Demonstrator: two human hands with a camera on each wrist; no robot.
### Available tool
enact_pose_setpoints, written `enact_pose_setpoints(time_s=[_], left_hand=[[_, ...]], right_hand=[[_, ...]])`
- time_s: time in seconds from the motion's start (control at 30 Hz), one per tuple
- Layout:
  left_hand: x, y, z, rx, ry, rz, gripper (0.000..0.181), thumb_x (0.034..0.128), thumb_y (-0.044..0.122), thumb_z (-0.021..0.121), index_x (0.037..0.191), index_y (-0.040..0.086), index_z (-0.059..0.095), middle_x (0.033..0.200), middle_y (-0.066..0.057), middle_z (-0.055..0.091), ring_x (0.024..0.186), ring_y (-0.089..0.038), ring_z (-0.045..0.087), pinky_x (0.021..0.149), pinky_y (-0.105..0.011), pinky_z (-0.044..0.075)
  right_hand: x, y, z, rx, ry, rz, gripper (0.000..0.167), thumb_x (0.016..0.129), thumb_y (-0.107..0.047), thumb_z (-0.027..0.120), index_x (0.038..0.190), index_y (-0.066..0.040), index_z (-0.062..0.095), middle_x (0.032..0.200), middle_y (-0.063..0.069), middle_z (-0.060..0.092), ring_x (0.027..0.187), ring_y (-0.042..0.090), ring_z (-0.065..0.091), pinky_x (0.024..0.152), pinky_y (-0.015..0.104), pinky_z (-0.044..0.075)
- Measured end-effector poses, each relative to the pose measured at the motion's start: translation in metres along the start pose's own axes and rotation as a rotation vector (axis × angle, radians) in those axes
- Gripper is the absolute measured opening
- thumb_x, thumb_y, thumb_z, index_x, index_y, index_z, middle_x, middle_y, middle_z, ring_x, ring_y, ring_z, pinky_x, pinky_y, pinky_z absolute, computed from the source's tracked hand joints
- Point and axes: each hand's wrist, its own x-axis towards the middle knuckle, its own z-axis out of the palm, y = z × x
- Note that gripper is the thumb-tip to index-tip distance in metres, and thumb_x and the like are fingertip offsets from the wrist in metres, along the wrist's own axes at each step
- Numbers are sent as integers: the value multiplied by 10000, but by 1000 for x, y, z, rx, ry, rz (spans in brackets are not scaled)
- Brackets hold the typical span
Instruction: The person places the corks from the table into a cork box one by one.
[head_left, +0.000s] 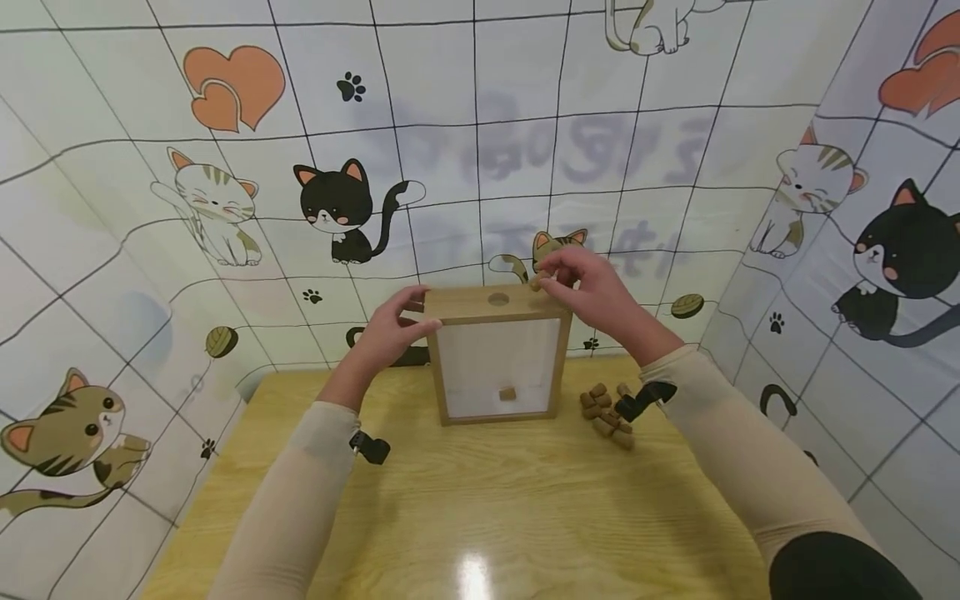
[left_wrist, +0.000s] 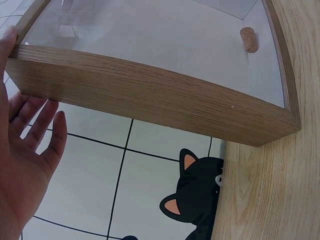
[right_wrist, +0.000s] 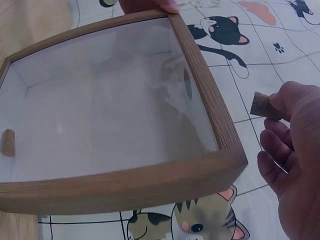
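Note:
A wooden shadow box (head_left: 457,308) with a clear front stands upright on the table, and a round hole (head_left: 498,299) is cut in its top. Inside, a single cork (head_left: 507,393) lies at the bottom. My left hand (head_left: 390,329) grips the box's upper left corner, thumb at the front and fingers toward the back. Between thumb and finger, my right hand (head_left: 588,292) pinches another cork (right_wrist: 264,105), just above the top's right end and apart from the hole. The right wrist view shows that cork beyond the box's wooden edge (right_wrist: 212,95).
Several loose corks (head_left: 600,408) lie in a pile on the wooden table (head_left: 450,500), right of the box and partly under the right wrist. A cat-printed, grid-lined sheet (head_left: 435,158) rises behind the box and along both sides.

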Motion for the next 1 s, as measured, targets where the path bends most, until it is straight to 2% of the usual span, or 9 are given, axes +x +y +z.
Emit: enact_pose_setpoints(time_s=[0.33, 0.63, 0.77, 1.0], left_hand=[[-4, 0, 2, 3, -2, -17, 731, 1021, 441, 813, 1653, 271, 488, 1517, -89, 566, 1297, -374, 618, 1075, -590, 556], [-2, -1, 0, 6, 9, -6, 699, 1027, 411, 811, 1637, 259, 505, 1512, -90, 572, 1358, -361, 577, 1105, -602, 529], [-3, -1, 1, 14, 7, -18, 711, 1023, 435, 812, 1640, 268, 501, 1510, -76, 573, 1359, -330, 579, 1111, -580, 532], [1, 0, -1, 7, 5, 0, 725, 1016, 468, 808, 1640, 264, 500, 1518, -81, 563, 1383, -321, 554, 1112, -591, 524]], right_hand=[[16, 0, 18, 21, -80, -54, 213, 1075, -88, 739, 1283, -62, 779, 1072, 70, 666, 814, 229, 553, 715, 340, 457], [27, 1, 29, 21, -154, 54, 208, 1077, -134, 748, 1280, -89, 740, 991, 86, 679, 799, 236, 581, 729, 355, 503], [28, -1, 32, 16, -179, 64, 205, 1079, -155, 749, 1276, -95, 745, 986, 66, 687, 792, 237, 594, 726, 360, 513], [32, -6, 30, 1, -193, 80, 205, 1078, -158, 754, 1275, -101, 747, 987, 66, 695, 795, 252, 588, 722, 375, 508]])
